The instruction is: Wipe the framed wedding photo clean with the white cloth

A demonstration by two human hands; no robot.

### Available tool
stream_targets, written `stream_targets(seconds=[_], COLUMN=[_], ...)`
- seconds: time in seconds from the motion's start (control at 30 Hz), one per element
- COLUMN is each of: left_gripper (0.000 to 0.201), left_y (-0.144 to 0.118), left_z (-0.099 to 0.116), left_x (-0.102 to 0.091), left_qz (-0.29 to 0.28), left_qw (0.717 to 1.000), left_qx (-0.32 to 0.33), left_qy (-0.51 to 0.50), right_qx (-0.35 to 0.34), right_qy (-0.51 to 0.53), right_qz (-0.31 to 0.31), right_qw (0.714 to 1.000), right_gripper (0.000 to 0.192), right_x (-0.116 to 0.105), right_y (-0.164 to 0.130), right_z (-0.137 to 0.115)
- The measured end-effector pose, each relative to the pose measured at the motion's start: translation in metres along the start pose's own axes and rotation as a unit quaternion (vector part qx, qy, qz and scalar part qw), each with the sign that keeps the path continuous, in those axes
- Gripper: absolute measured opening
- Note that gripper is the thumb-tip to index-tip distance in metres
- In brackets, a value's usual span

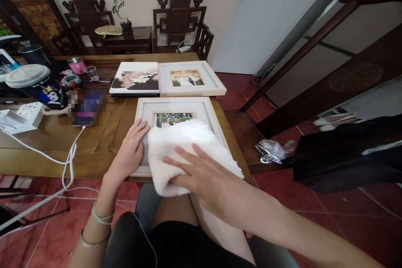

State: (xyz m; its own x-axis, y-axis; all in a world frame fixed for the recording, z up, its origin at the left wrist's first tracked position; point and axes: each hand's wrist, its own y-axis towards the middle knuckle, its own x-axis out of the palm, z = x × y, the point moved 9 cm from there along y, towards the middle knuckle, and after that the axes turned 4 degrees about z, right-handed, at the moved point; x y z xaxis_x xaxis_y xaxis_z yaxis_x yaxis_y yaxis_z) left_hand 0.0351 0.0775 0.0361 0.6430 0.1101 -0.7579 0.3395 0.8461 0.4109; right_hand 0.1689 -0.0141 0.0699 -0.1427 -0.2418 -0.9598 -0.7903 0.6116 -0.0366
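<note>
On wooden table, photo frame under white cloth, hands spread flat

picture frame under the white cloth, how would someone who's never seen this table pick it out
On the wooden table, three photo items lie together near its right end. The picture frame is the one nearest the person, at the table's front edge. Unlike the other two, a fluffy white cloth half covers it, with the left hand on its left border.

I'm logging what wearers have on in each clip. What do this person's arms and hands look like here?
Both forearms are bare, with no sleeves showing. The left arm carries two thin bangles: one pale bracelet at the wrist and a second band lower on the forearm. The left hand and right hand show no gloves or visible rings.
</note>
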Motion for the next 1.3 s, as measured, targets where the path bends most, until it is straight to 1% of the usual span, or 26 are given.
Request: stream_targets(seconds=[0.07,0.13,0.27,0.37,0.43,0.47,0.53,0.67,0.77,0.83,0.9,1.03,1.1,1.17,1.3], left_gripper=[0.045,0.046,0.046,0.047,0.047,0.047,0.047,0.047,0.046,0.046,0.046,0.048,0.048,0.047,0.047], left_y=[0.0,0.0,0.0,-0.001,-0.001,-0.001,-0.001,0.0,0.0,0.0,0.0,-0.001,-0.001,-0.001,0.0], left_z=[0.0,0.0,0.0,0.0,0.0,0.0,0.0,0.001,0.0,0.0,0.0,0.0,0.0,0.0,0.001], left_x=[0.0,0.0,0.0,-0.001,-0.002,-0.001,0.0,0.0,0.0,0.001,0.001,0.0,-0.001,-0.001,-0.001], left_qz=[-0.003,-0.001,0.002,0.006,0.005,0.002,-0.004,-0.004,-0.001,0.0,-0.001,-0.002,0.0,0.001,0.003], left_qw=[1.0,1.0,1.0,1.0,1.0,1.0,1.0,1.0,1.0,1.0,1.0,1.0,1.0,1.0,1.0], left_qx=[-0.001,-0.001,-0.001,0.0,0.001,0.001,-0.001,-0.007,-0.007,-0.003,0.0,0.0,0.0,0.0,0.001], left_qy=[-0.002,-0.002,0.0,-0.005,-0.006,-0.006,-0.005,-0.006,-0.006,-0.005,-0.004,-0.003,-0.005,-0.007,-0.009], right_qx=[-0.006,0.004,0.038,0.066,0.073,0.074,0.071,0.046,0.036,0.041,0.052,0.072,0.073,0.067,0.056], right_qy=[0.007,0.016,0.006,-0.03,-0.04,-0.038,-0.023,0.018,0.029,0.029,0.02,-0.018,-0.03,-0.029,-0.005], right_qz=[0.007,0.01,0.045,0.094,0.112,0.109,0.082,0.019,0.005,0.013,0.028,0.078,0.095,0.087,0.022], right_qw=[1.0,1.0,0.998,0.993,0.99,0.991,0.994,0.999,0.999,0.999,0.998,0.994,0.992,0.994,0.998], right_gripper=[0.063,0.067,0.075,0.073,0.072,0.071,0.072,0.074,0.074,0.075,0.076,0.072,0.071,0.071,0.07], right_x=[-0.001,0.0,-0.004,-0.011,-0.014,-0.014,-0.011,-0.005,-0.003,-0.004,-0.006,-0.01,-0.012,-0.011,-0.006], right_y=[-0.001,0.001,0.014,0.023,0.026,0.026,0.022,0.008,0.003,0.005,0.011,0.026,0.029,0.028,0.014], right_z=[-0.002,0.004,0.033,0.057,0.063,0.062,0.054,0.025,0.015,0.019,0.031,0.059,0.065,0.06,0.032])
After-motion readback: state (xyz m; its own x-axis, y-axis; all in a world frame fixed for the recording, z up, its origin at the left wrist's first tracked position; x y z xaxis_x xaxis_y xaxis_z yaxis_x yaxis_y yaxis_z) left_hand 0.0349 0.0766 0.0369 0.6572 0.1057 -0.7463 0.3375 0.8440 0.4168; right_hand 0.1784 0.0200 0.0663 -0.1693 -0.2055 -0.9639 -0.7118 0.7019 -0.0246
